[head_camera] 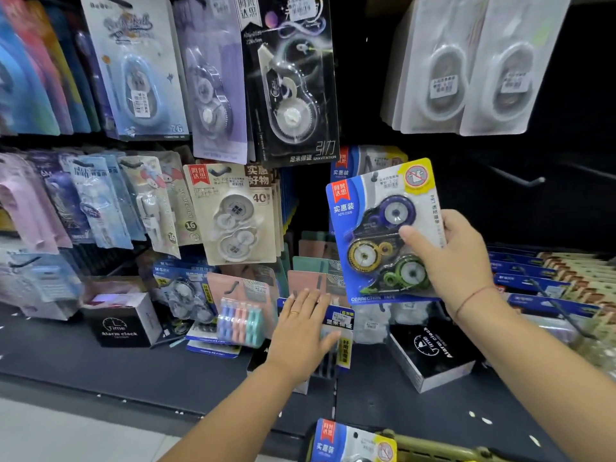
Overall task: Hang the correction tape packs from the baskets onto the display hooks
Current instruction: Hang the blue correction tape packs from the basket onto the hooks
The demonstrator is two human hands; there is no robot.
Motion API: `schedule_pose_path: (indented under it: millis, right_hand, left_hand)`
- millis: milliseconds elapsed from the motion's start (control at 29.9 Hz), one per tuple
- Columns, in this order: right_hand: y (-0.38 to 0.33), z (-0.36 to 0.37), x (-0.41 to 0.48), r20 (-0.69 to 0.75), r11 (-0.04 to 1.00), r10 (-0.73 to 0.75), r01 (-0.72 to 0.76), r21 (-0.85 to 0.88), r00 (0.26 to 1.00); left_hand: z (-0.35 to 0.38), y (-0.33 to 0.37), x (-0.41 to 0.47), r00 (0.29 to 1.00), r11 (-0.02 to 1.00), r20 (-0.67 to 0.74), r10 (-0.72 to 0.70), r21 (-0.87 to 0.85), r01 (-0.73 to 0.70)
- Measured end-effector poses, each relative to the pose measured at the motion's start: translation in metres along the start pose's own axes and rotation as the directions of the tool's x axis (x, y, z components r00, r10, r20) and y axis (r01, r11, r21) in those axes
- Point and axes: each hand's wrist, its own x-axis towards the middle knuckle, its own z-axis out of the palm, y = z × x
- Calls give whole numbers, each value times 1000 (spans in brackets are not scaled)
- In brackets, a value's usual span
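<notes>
My right hand (456,258) grips a blue correction tape pack (376,228) with three tape wheels by its right edge, holding it upright against the display; a hook tip shows through its hang hole near the top. Behind it hangs another pack of the same blue kind (346,161). My left hand (301,331) reaches forward with flat, spread fingers over packs lying low on the shelf and holds nothing. At the bottom edge a further blue pack (346,443) lies in an olive basket (433,450).
Rows of other correction tape packs (233,211) hang to the left and above. A bare hook (520,180) sticks out at the right. Black alarm clock boxes (123,321) (433,355) stand on the dark shelf. Flat packs are stacked at the far right.
</notes>
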Motion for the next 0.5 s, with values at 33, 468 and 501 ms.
schedule_pose_path:
  millis: [33,468,501]
  right_hand:
    - [3,5,5,-2,1000,12,-12,-20,1000]
    - [57,65,107,-54,881,375,-374,-291,926]
    - [58,67,107,-49,873,387,-383,-301,921]
  left_hand:
    - [1,0,0,1000,1000,-11,4,-3,-4]
    - [11,0,0,1000,1000,-17,-7,-9,7]
    - [12,0,0,1000,1000,-15,-10,-15,10]
